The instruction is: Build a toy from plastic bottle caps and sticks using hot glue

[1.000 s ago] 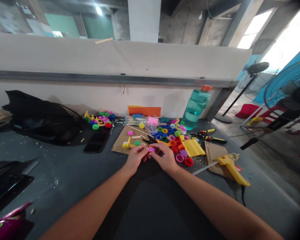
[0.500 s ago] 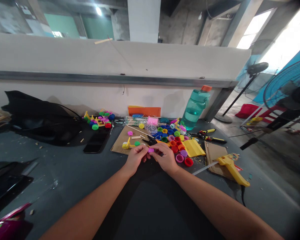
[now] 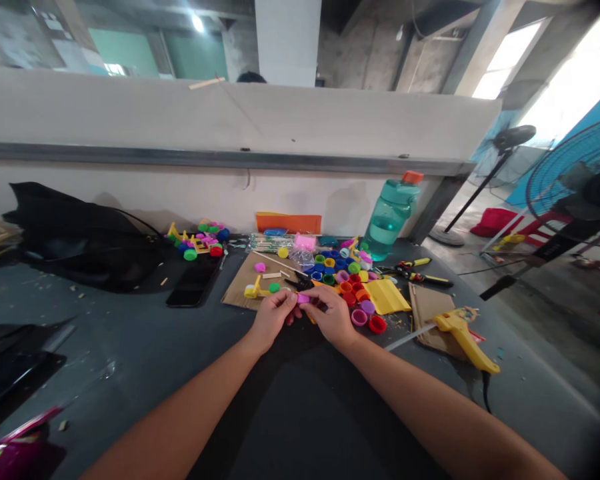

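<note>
My left hand (image 3: 271,317) and my right hand (image 3: 330,316) meet over the dark table, both pinched on a small purple bottle cap (image 3: 303,299) held between their fingertips. A thin stick seems to poke out below the cap by my right fingers, though it is too small to be sure. Just beyond the hands lies a piece of cardboard (image 3: 240,283) with a yellow piece and a green cap on it. A heap of coloured bottle caps (image 3: 343,277) lies to the right of the cardboard.
A yellow glue gun (image 3: 463,333) rests on cardboard at the right. A teal water bottle (image 3: 391,217) stands by the wall. A black phone (image 3: 193,287) and black bag (image 3: 75,243) lie at the left. Yellow-handled pliers (image 3: 420,275) sit behind the caps.
Both hands stay almost still on the purple cap, with only slight finger shifts. A dark head top has appeared above the far wall.
</note>
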The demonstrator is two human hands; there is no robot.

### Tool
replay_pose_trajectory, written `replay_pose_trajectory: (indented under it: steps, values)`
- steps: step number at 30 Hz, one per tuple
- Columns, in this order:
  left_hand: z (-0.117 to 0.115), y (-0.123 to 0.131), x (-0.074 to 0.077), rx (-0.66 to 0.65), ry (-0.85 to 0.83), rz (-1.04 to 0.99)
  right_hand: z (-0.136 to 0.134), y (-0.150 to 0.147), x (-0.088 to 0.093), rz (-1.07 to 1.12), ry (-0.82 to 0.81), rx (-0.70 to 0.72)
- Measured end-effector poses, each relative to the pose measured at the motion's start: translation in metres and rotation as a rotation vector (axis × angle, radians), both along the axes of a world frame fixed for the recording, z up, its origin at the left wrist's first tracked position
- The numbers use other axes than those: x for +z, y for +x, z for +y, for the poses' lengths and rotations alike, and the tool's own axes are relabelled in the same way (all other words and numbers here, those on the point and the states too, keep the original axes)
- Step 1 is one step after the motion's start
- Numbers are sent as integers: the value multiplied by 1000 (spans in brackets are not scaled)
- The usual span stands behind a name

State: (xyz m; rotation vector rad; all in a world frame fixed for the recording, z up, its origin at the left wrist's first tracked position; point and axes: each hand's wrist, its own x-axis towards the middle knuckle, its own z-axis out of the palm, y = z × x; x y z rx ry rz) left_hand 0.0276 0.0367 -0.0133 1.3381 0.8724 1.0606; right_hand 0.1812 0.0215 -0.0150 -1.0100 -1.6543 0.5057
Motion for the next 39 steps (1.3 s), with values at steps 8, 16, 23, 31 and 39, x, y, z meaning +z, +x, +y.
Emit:
replay_pose_trajectory:
  steps: [8,16,23,31,39]
  values:
    - [0,-1,-1,-23,15,21,0,1,-1,16,1,24]
    - [0,-1,0,-40,2,-20,1,0,-3,1,34,38]
    - [1,-1,-2,-42,-10,-55,0,-1,-2,-2,24,25]
    - [0,-1,1,-26,-3,-14,-1,0,2,-1,3,6]
    - [0,-1,1,-24,4,-8,-1,-1,1,10,-5,-1]
